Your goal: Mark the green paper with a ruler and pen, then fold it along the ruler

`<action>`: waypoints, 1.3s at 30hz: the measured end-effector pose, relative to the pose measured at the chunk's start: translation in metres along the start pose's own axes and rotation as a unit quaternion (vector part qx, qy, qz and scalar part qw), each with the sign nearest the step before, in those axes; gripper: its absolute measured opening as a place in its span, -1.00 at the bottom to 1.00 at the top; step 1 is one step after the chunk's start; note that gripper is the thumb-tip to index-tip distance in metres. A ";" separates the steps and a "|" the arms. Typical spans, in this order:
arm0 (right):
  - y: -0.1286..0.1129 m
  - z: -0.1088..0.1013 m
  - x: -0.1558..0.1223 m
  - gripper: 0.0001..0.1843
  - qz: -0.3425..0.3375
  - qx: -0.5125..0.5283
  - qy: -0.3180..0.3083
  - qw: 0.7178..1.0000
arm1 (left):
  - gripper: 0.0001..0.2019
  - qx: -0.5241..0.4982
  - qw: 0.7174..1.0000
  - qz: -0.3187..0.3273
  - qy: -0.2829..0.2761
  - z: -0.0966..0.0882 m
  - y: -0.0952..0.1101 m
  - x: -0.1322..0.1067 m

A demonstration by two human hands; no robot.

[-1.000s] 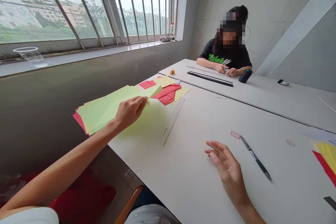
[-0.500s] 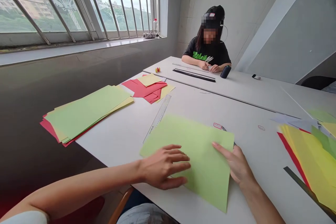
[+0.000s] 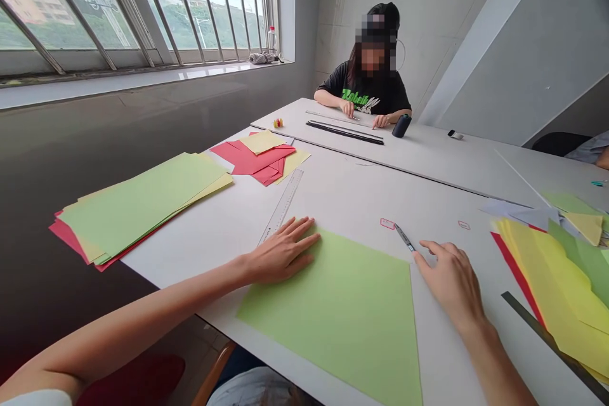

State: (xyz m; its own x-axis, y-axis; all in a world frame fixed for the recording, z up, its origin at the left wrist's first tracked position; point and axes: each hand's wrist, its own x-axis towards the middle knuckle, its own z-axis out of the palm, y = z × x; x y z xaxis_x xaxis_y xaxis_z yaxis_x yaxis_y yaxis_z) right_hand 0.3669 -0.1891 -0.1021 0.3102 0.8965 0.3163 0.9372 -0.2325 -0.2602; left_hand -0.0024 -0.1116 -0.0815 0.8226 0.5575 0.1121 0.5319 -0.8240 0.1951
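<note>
A light green sheet of paper lies flat on the white table in front of me. My left hand rests flat on its top left corner, fingers stretched out, beside a clear ruler. My right hand lies at the sheet's right edge with fingers spread, its fingertips touching a dark pen. Neither hand grips anything.
A stack of green, yellow and red sheets overhangs the table's left edge. Red and yellow pieces lie beyond the ruler. More yellow, red and green paper and a dark strip are at the right. A person works at the far table.
The green sheet has been slid and squared in front of me. My left hand moved up to its top left corner; my right hand moved off the sheet to the pen.
</note>
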 end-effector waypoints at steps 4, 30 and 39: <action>0.007 0.018 0.002 -0.70 -0.047 -0.042 -0.007 0.998 | -0.53 0.021 0.999 -0.022 -0.018 -0.011 0.008 0.013; -0.061 -0.030 -0.019 -0.55 0.061 0.612 0.085 0.783 | -0.80 -0.237 0.877 -0.415 0.051 -0.098 -0.078 0.059; -0.089 -0.041 -0.038 -0.79 -0.037 0.477 0.073 0.875 | -0.66 -0.651 0.709 -0.230 0.145 -0.061 0.041 0.035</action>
State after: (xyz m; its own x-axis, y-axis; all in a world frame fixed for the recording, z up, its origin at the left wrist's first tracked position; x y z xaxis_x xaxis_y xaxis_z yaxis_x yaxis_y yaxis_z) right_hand 0.2779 -0.2175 -0.0536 0.3370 0.8215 0.4600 0.4179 0.3073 -0.8549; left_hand 0.0364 -0.1196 -0.0096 0.4462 0.8898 -0.0960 -0.0623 0.1379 0.9885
